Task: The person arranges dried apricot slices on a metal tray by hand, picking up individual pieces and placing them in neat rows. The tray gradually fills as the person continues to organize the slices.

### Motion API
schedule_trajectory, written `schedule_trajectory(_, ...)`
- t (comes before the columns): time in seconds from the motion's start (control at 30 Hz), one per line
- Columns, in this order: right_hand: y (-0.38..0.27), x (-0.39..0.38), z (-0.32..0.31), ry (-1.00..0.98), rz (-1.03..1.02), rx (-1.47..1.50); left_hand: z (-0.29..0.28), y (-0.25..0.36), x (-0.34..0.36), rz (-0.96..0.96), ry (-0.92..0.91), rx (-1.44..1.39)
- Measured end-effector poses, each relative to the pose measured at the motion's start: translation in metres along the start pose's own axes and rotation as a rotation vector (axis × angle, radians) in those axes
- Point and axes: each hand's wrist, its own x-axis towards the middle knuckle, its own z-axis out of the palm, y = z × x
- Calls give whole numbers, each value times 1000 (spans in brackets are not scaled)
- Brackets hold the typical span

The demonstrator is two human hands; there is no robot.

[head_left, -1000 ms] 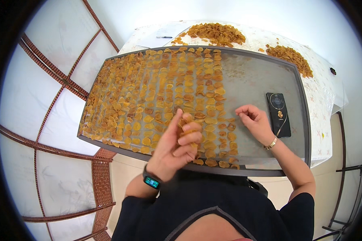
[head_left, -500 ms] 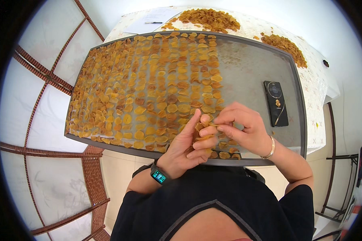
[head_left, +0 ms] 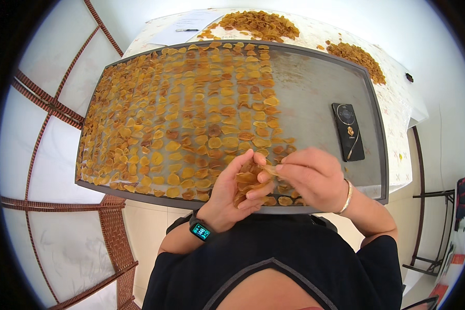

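Over the near edge of a dark-framed tray (head_left: 320, 88), my left hand (head_left: 231, 188) curls around a small stack of dried amber slices (head_left: 247, 185). My right hand (head_left: 312, 178) meets it from the right, thumb and forefinger pinching one thin slice (head_left: 272, 170) beside the left fingertips. Rows of similar amber slices (head_left: 191, 113) cover the tray's left and middle parts. The lower ends of the rightmost rows are partly hidden behind my hands.
A black phone (head_left: 348, 132) lies on the tray's right part. Beyond the frame, two heaps of loose slices, one larger (head_left: 263, 25) and one smaller (head_left: 357, 61), rest on the patterned tablecloth (head_left: 398, 113). Paper (head_left: 178, 31) with a pen (head_left: 187, 30) lies at the back left. A folding screen (head_left: 51, 155) stands left.
The whole view has shifted slightly. My left hand has turned so that more of the held slices show, and the right hand's pinched slice sits more visibly between the hands.
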Motion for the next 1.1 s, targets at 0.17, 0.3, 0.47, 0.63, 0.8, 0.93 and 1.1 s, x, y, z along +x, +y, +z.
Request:
schedule_trajectory(0.17,6,-1,-17,83,506,46,-8,3,-1,32,-93,-58)
schedule_trajectory(0.3,53,-10,-10,191,992,558,-13,3,-5,66,-99,-116)
schedule_trajectory(0.47,92,-29,7,79,1135,622,-14,3,-8,83,-67,-133)
schedule_trajectory(0.63,101,-39,11,0,1177,533,-17,2,-10,75,-90,-120)
schedule_trajectory(0.8,109,-54,16,22,1075,352,-17,1,-7,62,-83,-114)
schedule_trajectory(0.93,109,-54,17,6,1100,326,-18,-1,-6,54,-82,-125)
schedule_trajectory(1.1,111,-56,22,23,1096,324,-19,-1,-6,49,-74,-136)
